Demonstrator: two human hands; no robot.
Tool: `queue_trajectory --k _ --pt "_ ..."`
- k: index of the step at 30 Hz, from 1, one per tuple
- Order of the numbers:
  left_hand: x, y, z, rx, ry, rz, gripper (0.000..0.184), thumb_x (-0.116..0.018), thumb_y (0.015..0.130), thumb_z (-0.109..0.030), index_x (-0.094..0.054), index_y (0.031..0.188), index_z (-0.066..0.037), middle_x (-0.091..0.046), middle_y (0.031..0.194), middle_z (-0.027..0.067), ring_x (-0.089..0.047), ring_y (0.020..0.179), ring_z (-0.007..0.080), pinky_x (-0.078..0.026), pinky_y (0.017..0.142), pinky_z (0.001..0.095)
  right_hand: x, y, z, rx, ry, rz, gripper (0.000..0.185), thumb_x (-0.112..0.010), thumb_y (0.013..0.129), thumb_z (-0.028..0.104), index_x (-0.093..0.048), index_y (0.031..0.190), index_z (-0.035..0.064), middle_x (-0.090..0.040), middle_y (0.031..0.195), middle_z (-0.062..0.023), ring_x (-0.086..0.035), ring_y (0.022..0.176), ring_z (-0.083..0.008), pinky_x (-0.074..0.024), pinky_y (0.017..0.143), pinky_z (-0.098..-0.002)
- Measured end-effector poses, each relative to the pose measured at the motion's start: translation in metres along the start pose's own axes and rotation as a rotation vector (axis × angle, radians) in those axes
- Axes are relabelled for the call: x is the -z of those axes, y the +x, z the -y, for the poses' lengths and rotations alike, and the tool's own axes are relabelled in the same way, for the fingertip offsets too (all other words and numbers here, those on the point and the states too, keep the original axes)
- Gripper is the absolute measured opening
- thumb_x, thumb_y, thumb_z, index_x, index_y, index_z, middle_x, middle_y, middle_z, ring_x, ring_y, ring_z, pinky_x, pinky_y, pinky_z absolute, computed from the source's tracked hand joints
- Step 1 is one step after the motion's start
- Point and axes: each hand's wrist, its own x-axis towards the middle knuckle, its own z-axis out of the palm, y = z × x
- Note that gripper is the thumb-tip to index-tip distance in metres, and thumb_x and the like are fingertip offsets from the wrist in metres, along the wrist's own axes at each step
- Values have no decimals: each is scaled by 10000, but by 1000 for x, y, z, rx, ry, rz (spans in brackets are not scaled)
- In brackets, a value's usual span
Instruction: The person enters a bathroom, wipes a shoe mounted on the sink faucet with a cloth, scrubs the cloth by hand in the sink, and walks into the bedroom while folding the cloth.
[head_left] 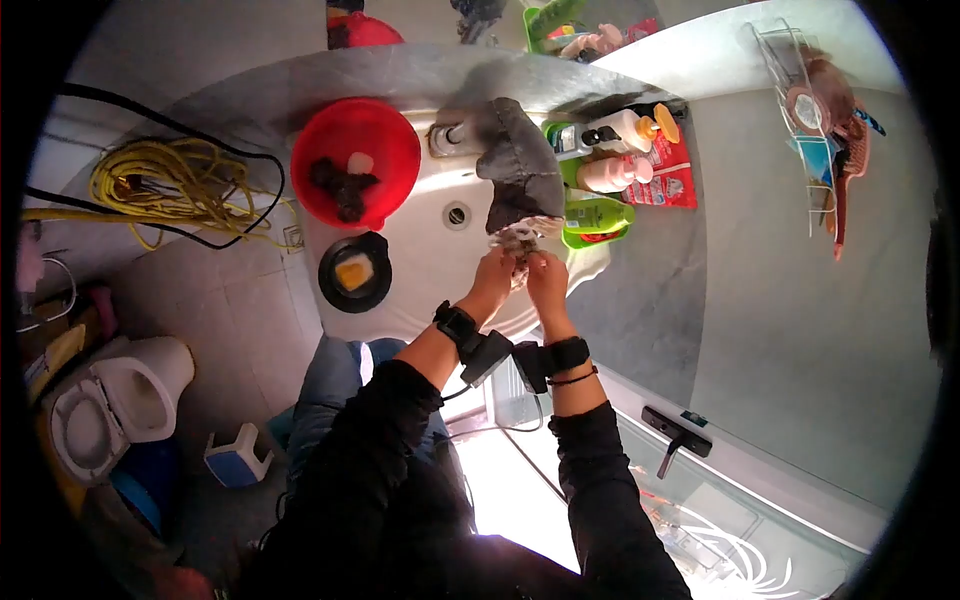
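We see 2 hands, the left hand (489, 284) and right hand (546, 284), pinched together, equally near, on the near end of a grey cloth piece (522, 165) stretching lengthwise away over the sink (425, 270).

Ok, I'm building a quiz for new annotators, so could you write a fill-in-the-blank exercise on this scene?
1. The left hand and right hand hold the grey cloth; a thin bracelet is on the ____ arm.
2. The bowl holding dark items is ____ in colour.
3. The yellowish bar sits in a round ____ dish.

Missing words: right; red; black.
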Motion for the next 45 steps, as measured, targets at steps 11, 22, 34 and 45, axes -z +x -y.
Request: queue_trajectory --k 11,22,34,45 --pt "3 -16 -39 65 -547 -209 308 -425 717 12 -404 1013 -68 -494 938 49 -491 830 138 -390 703 269 7 -20 14 -663 1351 -86 291 -316 796 192 -393 1015 16 -416 1052 -96 -421 977 -226 -378 806 -395" --pt "-3 -13 -44 12 -473 -159 503 -332 605 160 -399 1053 -57 -487 943 27 -505 842 139 -437 648 240 -7 -21 -23 -530 1116 -110 350 -288 759 141 -399 1060 0 -398 1137 -137 -375 1055 -258 -285 910 -408" --pt "-15 -9 -71 88 -497 196 275 -441 754 -50 -438 1029 -69 -506 890 20 -497 724 99 -405 567 224 32 11 7 -377 920 312 235 -386 783 85 -464 990 6 -474 1013 -74 -464 864 -166 -369 762 -269" --pt "-15 -4 -66 138 -513 52 166 -414 802 -90 -476 953 -58 -521 762 43 -515 651 125 -415 534 252 32 -2 5 121 473 222 305 -480 694 28 -504 999 23 -522 919 -112 -490 876 -213 -390 750 -296"
